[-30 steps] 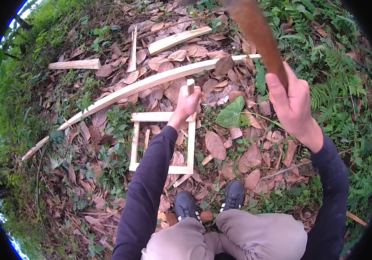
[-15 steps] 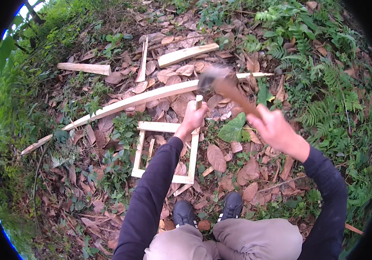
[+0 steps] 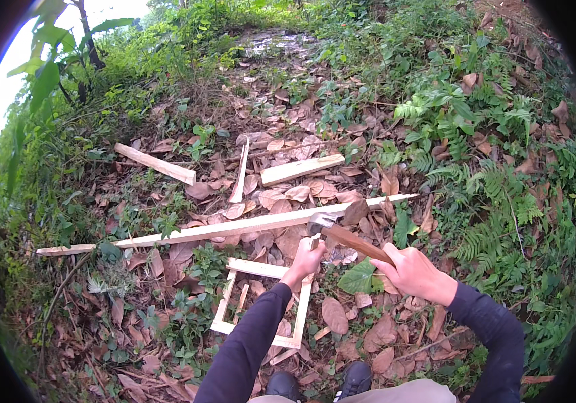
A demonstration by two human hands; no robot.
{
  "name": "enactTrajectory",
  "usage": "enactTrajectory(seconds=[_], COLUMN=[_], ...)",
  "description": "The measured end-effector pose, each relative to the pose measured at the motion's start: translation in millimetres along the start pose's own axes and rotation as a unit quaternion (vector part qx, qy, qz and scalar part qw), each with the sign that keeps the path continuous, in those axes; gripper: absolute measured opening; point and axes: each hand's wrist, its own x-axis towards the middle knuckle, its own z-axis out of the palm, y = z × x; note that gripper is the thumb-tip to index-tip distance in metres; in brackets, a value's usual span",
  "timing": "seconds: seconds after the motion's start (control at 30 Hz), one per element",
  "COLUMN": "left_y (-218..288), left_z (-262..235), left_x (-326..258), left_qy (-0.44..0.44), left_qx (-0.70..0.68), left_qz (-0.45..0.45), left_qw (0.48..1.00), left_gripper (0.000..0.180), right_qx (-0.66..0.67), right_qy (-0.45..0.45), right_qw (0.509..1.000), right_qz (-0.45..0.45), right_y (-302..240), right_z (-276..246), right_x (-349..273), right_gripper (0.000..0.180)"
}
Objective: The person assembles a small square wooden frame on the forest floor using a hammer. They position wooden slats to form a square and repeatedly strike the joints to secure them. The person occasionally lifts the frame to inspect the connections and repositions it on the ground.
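Two hands are ours, and both are busy. Our left hand [image 3: 305,262] closes on the far right corner of one square wooden frame [image 3: 234,327] that lies flat on the leafy ground [image 3: 167,376] just in front of our feet. Our right hand [image 3: 414,272] wraps tight around the wooden handle of one hammer [image 3: 342,232], whose metal head sits just above that same corner, close by the left hand's fingers.

We count four loose pieces of wood beyond the frame: one long plank [image 3: 234,228] lying across the ground just past the hammer head, one thin slat [image 3: 240,173] pointing away from us, one short board [image 3: 301,169] to its right, and another board [image 3: 156,164] well off to the left. A thin stick lies inside the frame, and a further scrap pokes out under its near right corner.

We see two dark shoes [image 3: 315,386] at the lower edge, both cut off by it.

Whether a nail stands under the hammer head we cannot tell; the left hand covers that corner of the frame. Dry leaves hide parts of the long plank, and its left end fades into weeds. Ferns [image 3: 489,195] crowd the right side of the ground, and the rim of the view bends everything near it.
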Motion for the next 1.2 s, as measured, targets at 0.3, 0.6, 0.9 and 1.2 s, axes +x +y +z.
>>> enactTrajectory(seconds=[0.3, 0.6, 0.9, 1.2], left_y=[-6.8, -7.6, -7.7, -5.3], left_z=[11.6, 7.0, -5.1, 9.1], left_x=[-2.9, -4.5, -12.8, -8.0], left_qy=[0.003, 0.008, 0.010, 0.016], left_qx=[-0.022, -0.010, 0.005, -0.012], left_qz=[0.011, -0.019, -0.015, -0.011], left_qw=[1.000, 1.000, 1.000, 1.000], left_gripper=[0.031, 0.027, 0.031, 0.028], right_qx=[0.004, 0.119, 0.168, 0.088], right_qy=[0.013, 0.116, 0.254, 0.076], right_qw=[1.000, 0.986, 0.952, 0.992], right_qz=[0.000, 0.032, -0.015, 0.055], right_y=[16.5, -8.2, -42.2, -22.7], right_z=[33.3, 6.6, -24.8, -2.6], right_x=[-13.6, -3.1, 16.4, -6.0], right_gripper=[0.033, 0.026, 0.026, 0.025])
